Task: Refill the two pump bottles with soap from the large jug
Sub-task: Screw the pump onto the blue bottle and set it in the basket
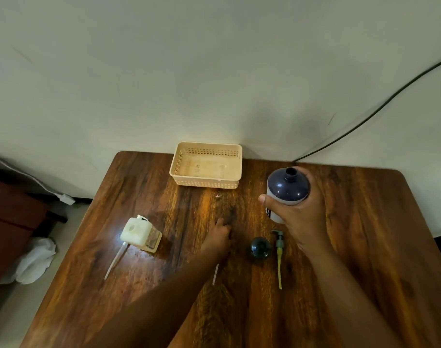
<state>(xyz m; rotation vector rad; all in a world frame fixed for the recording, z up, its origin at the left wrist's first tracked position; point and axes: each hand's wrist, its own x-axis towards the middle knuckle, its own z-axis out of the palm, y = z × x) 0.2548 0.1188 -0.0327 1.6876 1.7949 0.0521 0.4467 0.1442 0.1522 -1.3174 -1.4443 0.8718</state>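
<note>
My right hand [299,217] grips the large jug [287,189], which has a dark blue top, a white body and an open neck, and holds it upright above the table at the right. Close in front of it stands a small dark green bottle [260,247] with no pump in it. Its green pump [279,254] with a yellowish tube lies beside it. My left hand [219,236] rests on the table at the centre with curled fingers. A thin white tube [215,273] sticks out beneath its wrist. At the left, a square white bottle [140,233] stands open, with its white pump tube [115,259] lying next to it.
A beige perforated basket [206,165] sits at the back of the wooden table [365,234] against the wall. A black cable [365,119] runs down the wall at the right. White cloth [36,259] lies on the floor to the left.
</note>
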